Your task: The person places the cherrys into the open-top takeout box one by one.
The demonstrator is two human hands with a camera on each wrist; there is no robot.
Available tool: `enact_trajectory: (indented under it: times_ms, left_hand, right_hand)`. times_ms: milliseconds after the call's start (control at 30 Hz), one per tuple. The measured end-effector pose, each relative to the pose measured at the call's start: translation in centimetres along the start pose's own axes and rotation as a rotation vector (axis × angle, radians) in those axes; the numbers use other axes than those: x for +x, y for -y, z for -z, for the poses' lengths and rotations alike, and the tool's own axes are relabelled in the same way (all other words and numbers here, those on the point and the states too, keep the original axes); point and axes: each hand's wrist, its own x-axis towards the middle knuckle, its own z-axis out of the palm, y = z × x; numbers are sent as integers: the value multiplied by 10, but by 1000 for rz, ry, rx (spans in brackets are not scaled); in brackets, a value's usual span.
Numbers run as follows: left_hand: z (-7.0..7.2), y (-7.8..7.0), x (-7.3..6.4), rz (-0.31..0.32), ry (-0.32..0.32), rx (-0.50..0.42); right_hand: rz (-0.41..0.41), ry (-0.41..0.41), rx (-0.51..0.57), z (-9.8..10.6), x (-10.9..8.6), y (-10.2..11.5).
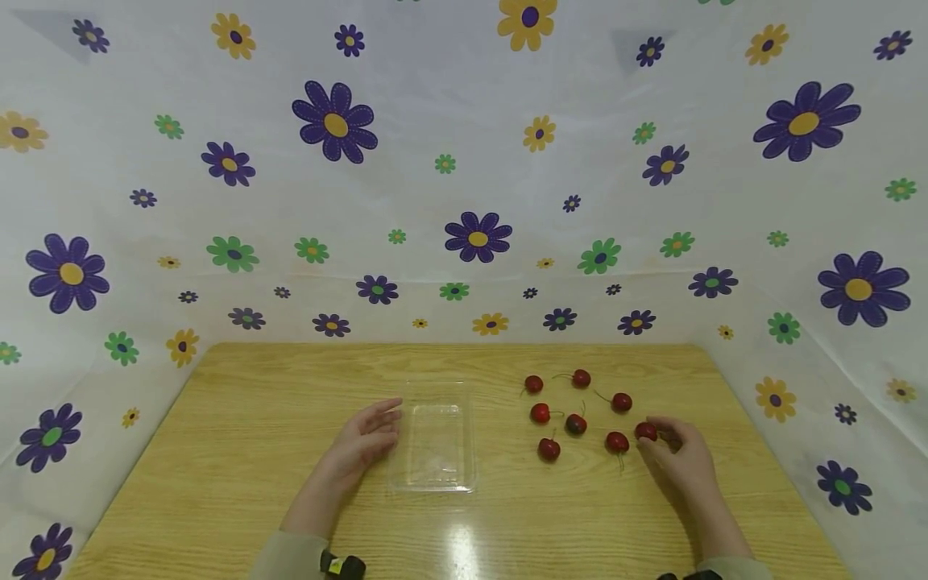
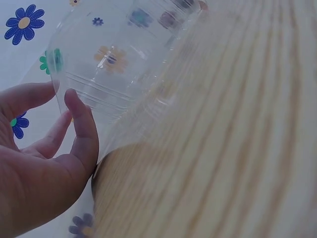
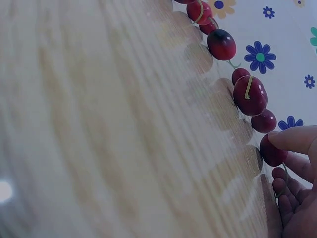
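A dark red cherry [image 1: 646, 432] sits at the fingertips of the right hand [image 1: 681, 455], which pinches it between thumb and forefinger; the other fingers curl loosely below, near its thin stem. Whether the cherry is lifted or still touches the surface [image 1: 304, 379] is hard to tell. Just beside it, on the side toward the left hand [image 1: 366, 439], lies another cherry [image 1: 617, 442], and six more cherries [image 1: 576, 424] are scattered between the hands, nearer the right one and partly farther out from the person. Most show a stem. Next to the left hand, on its inner side, stands a clear plastic box [image 1: 435, 488]. The left hand is loosely open, fingers slightly bent, tips at the box's near side wall; no firm grip shows. Beyond both hands, a white cloth [image 1: 406, 201] printed with flowers surrounds the wood-grain surface.
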Motion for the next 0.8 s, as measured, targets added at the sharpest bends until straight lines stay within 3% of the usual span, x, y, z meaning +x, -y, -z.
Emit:
enact_trajectory:
  times_ms: [300, 500, 800]
  left_hand:
    - [3, 3, 0, -14, 36, -48]
    - [3, 5, -2, 17, 36, -86]
    - [5, 9, -2, 16, 55, -192]
  right_hand:
    - [-44, -21, -12, 0, -1, 2]
    - [-47, -31, -11, 0, -2, 2]
    - [-73, -38, -16, 0, -2, 5]
